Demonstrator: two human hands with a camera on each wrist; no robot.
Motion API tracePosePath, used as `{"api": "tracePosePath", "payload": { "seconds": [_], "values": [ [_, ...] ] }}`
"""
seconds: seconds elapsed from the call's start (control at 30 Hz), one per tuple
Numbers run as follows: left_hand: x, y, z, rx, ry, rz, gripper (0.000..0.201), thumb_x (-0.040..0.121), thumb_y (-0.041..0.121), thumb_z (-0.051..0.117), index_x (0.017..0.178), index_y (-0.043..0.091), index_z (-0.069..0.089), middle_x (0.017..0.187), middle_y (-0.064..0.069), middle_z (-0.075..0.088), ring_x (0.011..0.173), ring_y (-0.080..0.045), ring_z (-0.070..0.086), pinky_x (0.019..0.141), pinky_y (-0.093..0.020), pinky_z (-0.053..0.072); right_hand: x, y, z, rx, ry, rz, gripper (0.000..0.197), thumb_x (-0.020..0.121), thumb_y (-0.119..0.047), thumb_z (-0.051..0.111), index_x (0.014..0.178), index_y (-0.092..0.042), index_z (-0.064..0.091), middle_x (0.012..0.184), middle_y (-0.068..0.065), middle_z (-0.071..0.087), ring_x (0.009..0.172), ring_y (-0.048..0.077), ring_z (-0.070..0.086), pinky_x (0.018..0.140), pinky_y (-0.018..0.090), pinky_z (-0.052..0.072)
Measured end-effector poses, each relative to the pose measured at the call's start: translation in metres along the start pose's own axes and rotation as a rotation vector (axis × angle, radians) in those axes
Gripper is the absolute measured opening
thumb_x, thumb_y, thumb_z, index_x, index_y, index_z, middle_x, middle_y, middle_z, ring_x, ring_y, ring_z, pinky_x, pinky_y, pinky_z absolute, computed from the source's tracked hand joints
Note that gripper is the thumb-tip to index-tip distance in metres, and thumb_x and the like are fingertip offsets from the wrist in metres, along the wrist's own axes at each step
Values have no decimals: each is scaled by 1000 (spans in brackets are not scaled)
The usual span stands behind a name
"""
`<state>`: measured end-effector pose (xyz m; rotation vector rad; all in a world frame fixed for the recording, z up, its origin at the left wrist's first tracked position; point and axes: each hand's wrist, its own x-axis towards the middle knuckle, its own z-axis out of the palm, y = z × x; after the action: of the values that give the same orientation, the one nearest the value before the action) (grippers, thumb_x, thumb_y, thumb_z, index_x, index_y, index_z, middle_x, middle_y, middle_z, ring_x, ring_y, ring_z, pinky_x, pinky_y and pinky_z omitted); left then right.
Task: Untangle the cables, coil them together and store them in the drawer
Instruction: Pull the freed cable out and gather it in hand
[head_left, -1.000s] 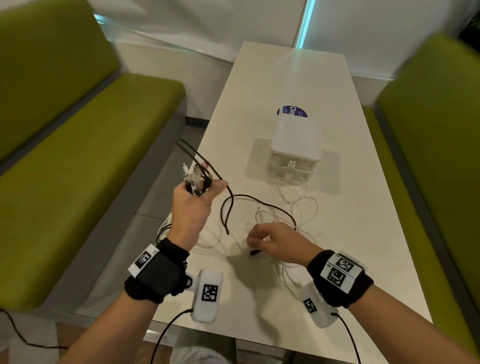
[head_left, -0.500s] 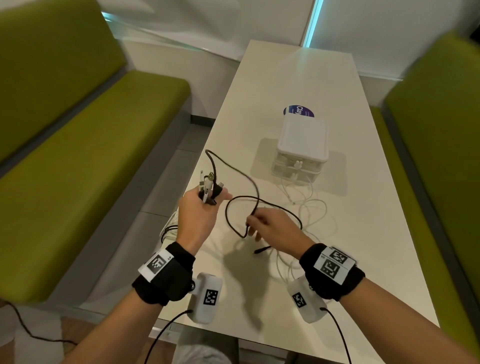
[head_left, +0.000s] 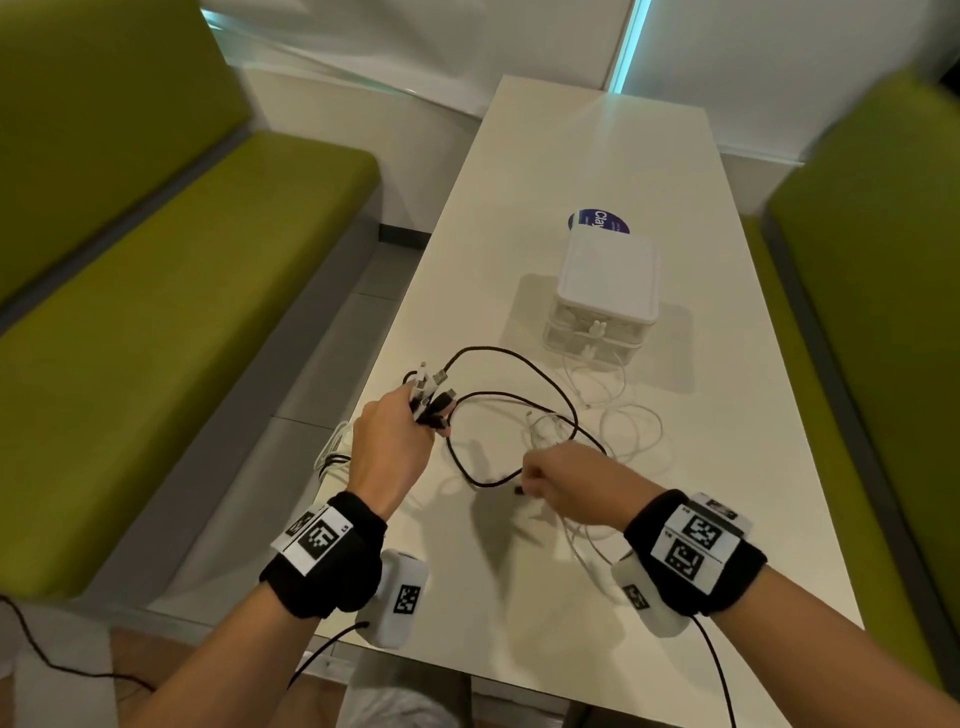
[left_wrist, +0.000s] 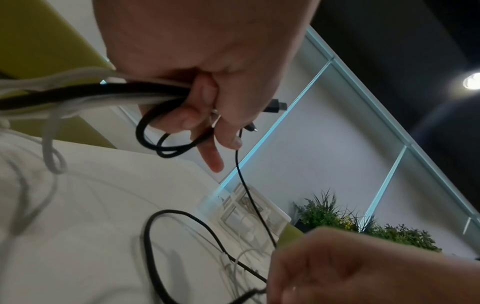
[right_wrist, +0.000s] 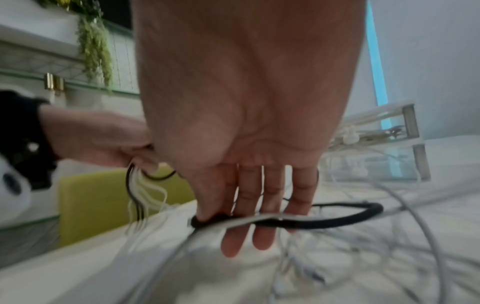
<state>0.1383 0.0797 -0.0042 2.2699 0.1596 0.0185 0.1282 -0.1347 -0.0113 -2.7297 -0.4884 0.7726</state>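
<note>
Left hand (head_left: 389, 447): raised above the near left edge of the table (head_left: 597, 156), fingers (left_wrist: 187, 121) curled tight round a bundle of cable ends (head_left: 428, 389), black and white, plugs sticking out past the knuckles; the rest of the bundle hangs off the table edge.

Right hand (head_left: 571, 483): low over the table, thumb and forefinger pinching the black cable (head_left: 519, 364) near its free end; other fingers (right_wrist: 272, 205) nearly straight, pointing down.

Black cable: runs from the left hand in loose loops across the table to the right hand.

White cables (head_left: 623, 426): slack tangle on the table, between the right hand and the drawer unit.

Drawer unit (head_left: 605, 291): small, white, two tiers, mid-table; whether any drawer is open cannot be told.

Blue sticker (head_left: 597, 223): just behind the unit.

Green benches (head_left: 156, 312): either side of the table.
</note>
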Motion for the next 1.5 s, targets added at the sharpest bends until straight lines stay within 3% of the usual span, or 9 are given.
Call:
{"api": "tracePosePath", "payload": {
  "seconds": [0.17, 0.27, 0.4, 0.6, 0.8, 0.9, 1.03, 1.3, 1.5],
  "values": [
    [0, -2, -5, -82, 36, -23, 25, 91, 0, 51, 111, 13, 42, 89, 5, 72, 94, -15, 64, 64, -33, 46, -12, 11, -46, 172, 362, -134, 11, 92, -22, 61, 89, -18, 70, 88, -6, 64, 86, 13, 57, 77, 30, 45],
    [0, -4, -5, -85, 48, -30, 25, 92, 2, 54, 107, 12, 36, 95, -1, 73, 93, -16, 64, 61, -27, 41, -11, 22, -56, 118, 292, -53, 21, 93, -27, 61, 84, -13, 75, 92, -4, 65, 86, 16, 59, 77, 32, 46],
    [1, -9, -4, -84, 45, -43, 25, 92, 2, 55, 103, 13, 36, 91, 1, 72, 92, -16, 65, 61, -30, 41, 7, 38, -55, 97, 573, 133, 25, 98, -24, 53, 86, -12, 71, 88, 0, 68, 81, 20, 59, 70, 29, 38],
    [5, -15, 0, -5, -43, -28, 17, 96, 8, 52, 102, 16, 39, 75, 16, 68, 84, -6, 63, 61, -31, 44, 35, 60, -28, -53, 166, 405, 22, 94, -15, 47, 94, -4, 66, 97, 14, 67, 83, 30, 60, 71, 31, 48],
    [4, -16, 3, 49, -42, -3, 15, 94, 12, 56, 102, 17, 44, 72, 15, 69, 86, -16, 64, 64, -33, 43, 33, 54, -36, 40, 114, 347, 26, 94, -15, 51, 70, -11, 59, 77, 8, 63, 81, 29, 61, 63, 29, 46],
    [1, -13, 1, 6, -39, -2, 16, 93, 2, 50, 98, 16, 49, 77, 14, 71, 94, -11, 68, 80, -38, 52, 25, 48, -51, 143, 279, 311, 23, 96, -20, 56, 86, -4, 69, 88, 9, 70, 81, 23, 63, 74, 33, 50],
    [-1, -9, -2, -34, -2, -26, 26, 92, -1, 49, 104, 20, 40, 82, 10, 70, 92, -10, 67, 72, -35, 52, 14, 34, -76, 396, 492, 233, 22, 94, -24, 61, 79, -8, 67, 76, 6, 70, 59, 10, 58, 59, 23, 45],
    [6, -21, -6, 66, -62, -60, 16, 87, 4, 56, 97, 13, 47, 85, -3, 72, 101, -24, 67, 75, -44, 54, 7, -5, -93, 308, 972, -90, 11, 96, -21, 60, 86, -19, 58, 80, -9, 58, 60, 0, 49, 61, 9, 37],
    [2, -22, -15, 104, 13, -50, 23, 89, 4, 55, 100, 11, 36, 92, -10, 69, 83, -30, 64, 61, -42, 50, 20, -11, -90, 34, 885, -121, 13, 93, -22, 61, 88, -11, 66, 81, -1, 63, 69, 18, 58, 69, 37, 51]
  ]
}}
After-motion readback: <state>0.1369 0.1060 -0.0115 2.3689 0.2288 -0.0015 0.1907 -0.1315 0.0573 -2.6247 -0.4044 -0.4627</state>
